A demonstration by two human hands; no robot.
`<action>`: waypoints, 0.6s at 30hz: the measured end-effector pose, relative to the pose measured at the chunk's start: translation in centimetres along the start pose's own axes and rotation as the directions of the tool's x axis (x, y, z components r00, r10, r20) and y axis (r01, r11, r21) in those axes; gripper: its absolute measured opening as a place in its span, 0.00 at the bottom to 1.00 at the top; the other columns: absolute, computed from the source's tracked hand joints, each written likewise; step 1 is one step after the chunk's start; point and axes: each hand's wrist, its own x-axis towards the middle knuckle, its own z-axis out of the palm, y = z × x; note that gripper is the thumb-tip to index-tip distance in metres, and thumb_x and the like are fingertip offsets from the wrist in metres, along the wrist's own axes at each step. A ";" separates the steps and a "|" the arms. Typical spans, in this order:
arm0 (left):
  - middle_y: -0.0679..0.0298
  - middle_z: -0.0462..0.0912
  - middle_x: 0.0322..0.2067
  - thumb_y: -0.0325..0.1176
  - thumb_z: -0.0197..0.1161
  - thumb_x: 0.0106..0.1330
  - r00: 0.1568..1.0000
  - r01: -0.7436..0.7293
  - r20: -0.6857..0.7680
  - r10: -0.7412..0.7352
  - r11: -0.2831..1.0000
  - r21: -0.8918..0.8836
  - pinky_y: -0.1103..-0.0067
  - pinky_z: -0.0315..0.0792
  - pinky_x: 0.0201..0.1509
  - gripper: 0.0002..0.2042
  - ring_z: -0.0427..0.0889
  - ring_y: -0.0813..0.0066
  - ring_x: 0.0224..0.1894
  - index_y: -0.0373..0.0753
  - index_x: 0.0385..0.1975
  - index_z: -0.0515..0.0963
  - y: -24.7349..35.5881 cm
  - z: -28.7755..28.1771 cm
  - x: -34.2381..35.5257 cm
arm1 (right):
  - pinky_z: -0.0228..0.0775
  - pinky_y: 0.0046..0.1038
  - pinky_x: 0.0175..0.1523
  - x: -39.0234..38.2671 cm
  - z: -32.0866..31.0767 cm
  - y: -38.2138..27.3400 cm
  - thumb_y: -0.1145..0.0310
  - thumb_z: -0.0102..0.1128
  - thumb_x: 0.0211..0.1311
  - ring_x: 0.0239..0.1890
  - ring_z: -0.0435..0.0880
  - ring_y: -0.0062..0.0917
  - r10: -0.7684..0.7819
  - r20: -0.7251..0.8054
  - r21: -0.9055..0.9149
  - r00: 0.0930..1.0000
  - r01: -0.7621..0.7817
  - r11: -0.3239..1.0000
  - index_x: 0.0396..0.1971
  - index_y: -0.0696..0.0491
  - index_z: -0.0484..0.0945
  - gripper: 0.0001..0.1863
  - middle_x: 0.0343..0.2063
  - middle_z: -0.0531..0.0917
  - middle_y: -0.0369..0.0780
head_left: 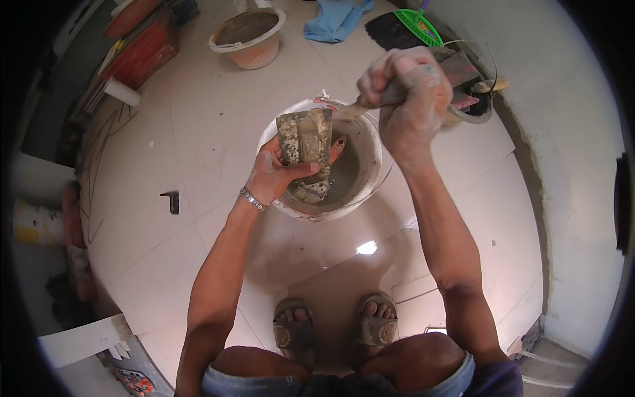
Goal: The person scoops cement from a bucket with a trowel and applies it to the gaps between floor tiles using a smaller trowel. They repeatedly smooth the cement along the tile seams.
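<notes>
Knees and 2 sandals (336, 325) lowest, on tiled floor (198, 132). Left hand (274, 175) clenched on mortar-caked trowel (305, 140) over white bucket (370, 173). Right hand (405, 96) fisted around tool handle (378, 99) at bucket rim.

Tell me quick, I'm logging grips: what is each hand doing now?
Left hand: closed on a mortar-caked trowel over the bucket.
Right hand: closed on a tool handle reaching into the bucket.
</notes>
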 end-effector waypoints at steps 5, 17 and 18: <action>0.60 0.83 0.50 0.18 0.73 0.52 0.997 -0.075 -0.009 0.076 0.997 0.023 0.74 0.78 0.57 0.30 0.82 0.73 0.51 0.34 0.57 0.72 -0.5 -0.1 0.7 | 0.63 0.24 0.24 -5.4 -1.5 4.5 0.65 0.54 0.65 0.18 0.72 0.22 0.114 -0.031 -0.257 0.993 -0.118 0.959 0.23 0.54 0.68 0.13 0.17 0.73 0.40; 0.59 0.80 0.53 0.22 0.72 0.56 0.999 0.030 -0.038 -0.030 1.000 -0.004 0.73 0.75 0.59 0.28 0.80 0.71 0.54 0.34 0.58 0.71 0.3 1.0 1.4 | 0.66 0.23 0.26 -5.5 -3.1 5.6 0.63 0.61 0.66 0.21 0.73 0.17 0.208 -0.070 -0.430 0.976 -0.217 0.876 0.27 0.57 0.76 0.12 0.18 0.74 0.33; 0.58 0.80 0.53 0.27 0.71 0.58 0.997 0.074 -0.030 -0.072 0.994 0.077 0.72 0.74 0.60 0.28 0.81 0.67 0.54 0.34 0.59 0.70 0.1 1.1 1.8 | 0.68 0.25 0.27 -5.4 -3.1 5.3 0.62 0.62 0.65 0.21 0.74 0.19 0.210 -0.108 -0.447 0.972 -0.236 0.863 0.27 0.57 0.77 0.13 0.18 0.75 0.34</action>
